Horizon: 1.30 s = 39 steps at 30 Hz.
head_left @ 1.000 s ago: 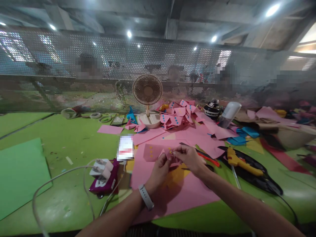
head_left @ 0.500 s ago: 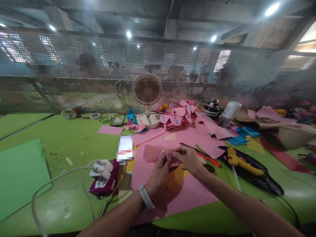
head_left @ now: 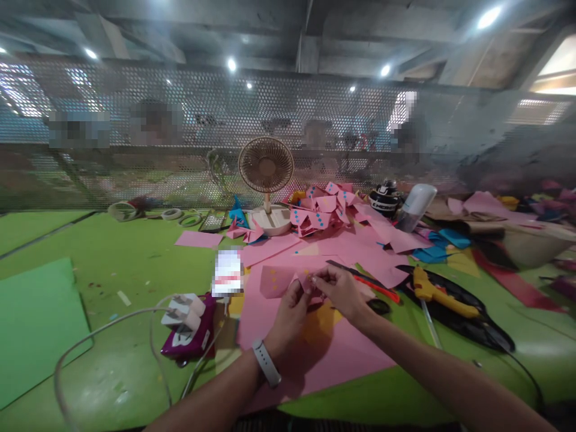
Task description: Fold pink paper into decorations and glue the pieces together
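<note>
Pink card (head_left: 272,289) with yellow dots sits pinched in the left hand (head_left: 291,312), its flat part left of the grip. Right-hand fingertips (head_left: 316,281) meet just beside that grip; their hold I cannot tell. Beneath lies pink sheet (head_left: 353,355); beyond, a fan (head_left: 267,165); rightward, a glue gun (head_left: 423,286).

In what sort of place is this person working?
Probably a paper-craft workshop: folded pink paper pieces are heaped on a long green table, and a yellow glue gun lies toward the right.
</note>
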{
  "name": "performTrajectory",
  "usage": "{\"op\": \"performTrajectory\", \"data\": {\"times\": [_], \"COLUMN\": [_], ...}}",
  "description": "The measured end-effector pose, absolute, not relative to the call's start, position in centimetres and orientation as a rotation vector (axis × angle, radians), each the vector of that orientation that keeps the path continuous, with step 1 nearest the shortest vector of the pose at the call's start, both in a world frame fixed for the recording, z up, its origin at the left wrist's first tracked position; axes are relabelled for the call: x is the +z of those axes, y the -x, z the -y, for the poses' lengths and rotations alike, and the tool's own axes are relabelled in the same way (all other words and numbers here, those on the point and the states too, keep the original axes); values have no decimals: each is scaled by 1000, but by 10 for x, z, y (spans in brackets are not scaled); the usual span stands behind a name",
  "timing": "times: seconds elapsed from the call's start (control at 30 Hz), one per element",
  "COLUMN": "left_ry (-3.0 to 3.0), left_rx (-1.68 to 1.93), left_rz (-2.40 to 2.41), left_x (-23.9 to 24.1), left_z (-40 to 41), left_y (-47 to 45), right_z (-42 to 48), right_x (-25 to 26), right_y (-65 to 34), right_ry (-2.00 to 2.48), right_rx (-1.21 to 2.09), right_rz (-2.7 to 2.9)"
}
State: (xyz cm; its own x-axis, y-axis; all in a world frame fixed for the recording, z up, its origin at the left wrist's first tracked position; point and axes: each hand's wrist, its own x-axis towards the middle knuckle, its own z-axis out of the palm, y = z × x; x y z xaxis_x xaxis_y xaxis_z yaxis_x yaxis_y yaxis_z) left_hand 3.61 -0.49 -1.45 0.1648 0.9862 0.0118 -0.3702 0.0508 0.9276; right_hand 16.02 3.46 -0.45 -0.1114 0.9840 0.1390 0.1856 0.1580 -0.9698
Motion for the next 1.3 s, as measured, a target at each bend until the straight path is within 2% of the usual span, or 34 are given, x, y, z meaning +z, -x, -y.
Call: {"op": "performTrajectory", "data": {"times": [0.83, 1.1, 1.3], "left_ry": [-901, -993, -1000], "left_rx": [1277, 1287, 1303], "left_rz": [-898, -924, -996], "left_x": [-10, -21, -13], "left_z": [5, 2, 5], "left_y": [-36, -34, -33], "right_z": [-25, -39, -43], "right_x": [-1, 2, 0], "right_y": [-161, -184, -185], "right_ry": [1239, 1159, 1173], "right_rx": [1052, 906, 966], "right_rz": [1462, 1657, 1734]}}
